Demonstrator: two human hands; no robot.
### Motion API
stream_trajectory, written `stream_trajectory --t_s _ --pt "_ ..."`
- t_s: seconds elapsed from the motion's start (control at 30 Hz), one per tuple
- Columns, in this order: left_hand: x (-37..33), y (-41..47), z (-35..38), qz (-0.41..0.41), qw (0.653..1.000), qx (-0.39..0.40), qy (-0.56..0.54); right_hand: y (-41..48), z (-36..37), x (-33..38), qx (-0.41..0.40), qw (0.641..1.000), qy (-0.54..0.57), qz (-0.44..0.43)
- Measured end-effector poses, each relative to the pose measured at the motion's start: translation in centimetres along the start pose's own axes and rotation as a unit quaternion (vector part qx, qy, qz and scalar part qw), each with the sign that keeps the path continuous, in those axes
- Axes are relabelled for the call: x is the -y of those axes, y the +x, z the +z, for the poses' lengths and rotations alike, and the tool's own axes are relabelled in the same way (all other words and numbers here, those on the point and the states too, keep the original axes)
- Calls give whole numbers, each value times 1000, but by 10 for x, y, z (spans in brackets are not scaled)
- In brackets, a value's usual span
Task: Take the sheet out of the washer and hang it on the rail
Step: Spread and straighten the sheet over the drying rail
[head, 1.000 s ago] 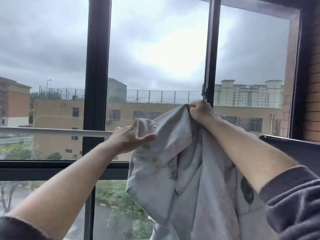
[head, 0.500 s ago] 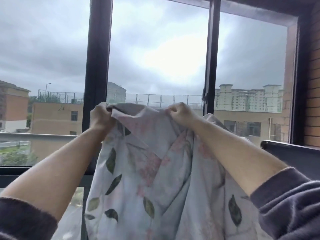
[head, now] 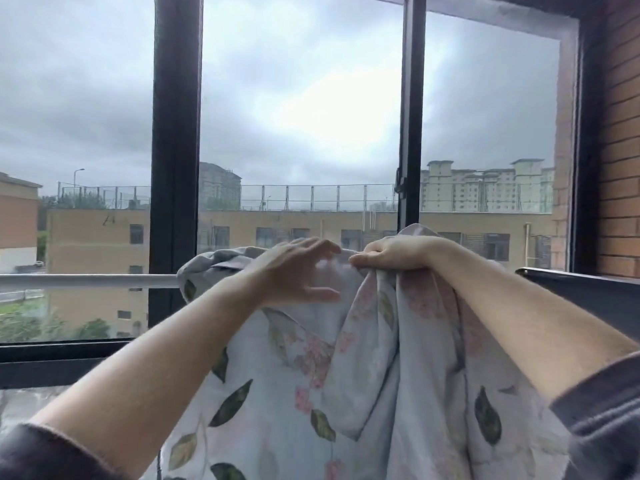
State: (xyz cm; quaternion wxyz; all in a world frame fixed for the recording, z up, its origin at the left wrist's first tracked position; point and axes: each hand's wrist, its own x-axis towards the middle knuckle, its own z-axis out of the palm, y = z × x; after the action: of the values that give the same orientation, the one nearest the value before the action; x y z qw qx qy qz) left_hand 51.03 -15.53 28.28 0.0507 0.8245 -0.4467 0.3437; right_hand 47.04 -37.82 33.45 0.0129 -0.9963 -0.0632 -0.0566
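A bunched fold of the sheet (head: 346, 393) is gripped by the right hand (head: 398, 252), its fingers curled over the gathered cloth at its highest point. The left hand (head: 291, 275) is held just beside it with fingers spread and straight, nothing being pinched. Whether its fingertips touch the cloth cannot be told, as they are blurred.

The sheet is found at rail height. Part of it is humped over the white rail (head: 86, 281) to the left of the hands, while most hangs down on the near side between the forearms. Further left the rail is bare, in front of the dark window frame (head: 175, 133).

The cloth is judged soft and limp, probably damp and so heavier than it looks, and liable to slide back toward the heavier hanging side. A hold along an edge or hem, with the hands set well apart, is judged best, so that the bunching can be spread out.
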Motion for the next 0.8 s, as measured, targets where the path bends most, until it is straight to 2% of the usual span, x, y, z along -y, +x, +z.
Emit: stream_trajectory --t_s 0.03,0.1,0.17,0.23,0.3,0.43,0.53,0.6,0.67,0.73,0.8 --pt "1 2 7 33 997 8 66 -3 -3 -2 6 1000 0 1" --pt "6 2 17 94 984 -73 131 -5 -6 -8 -3 1000 -16 1" --pt "14 1 25 124 971 -153 137 -1 -3 -16 -69 997 -22 3" --pt "18 0 26 98 974 -171 113 7 2 -22 -143 990 10 8" --pt "23 0 22 46 978 -186 80 13 5 -28 -198 979 32 18" --pt "38 4 4 -131 965 -226 20 23 1 -38 -263 964 37 19" --pt "60 3 -14 -317 911 -264 -14 26 -1 -37 -283 958 34 6" --pt "80 -7 -23 -450 867 -213 -18 27 0 -43 -295 955 38 4" --pt "89 -17 -26 -526 845 -95 -3 26 2 -45 -286 957 42 0" --pt "87 -19 -22 -526 849 -3 42 26 8 -42 -252 967 25 -4" --pt "78 -13 -14 -464 885 18 41 26 14 -37 -225 974 27 -7"
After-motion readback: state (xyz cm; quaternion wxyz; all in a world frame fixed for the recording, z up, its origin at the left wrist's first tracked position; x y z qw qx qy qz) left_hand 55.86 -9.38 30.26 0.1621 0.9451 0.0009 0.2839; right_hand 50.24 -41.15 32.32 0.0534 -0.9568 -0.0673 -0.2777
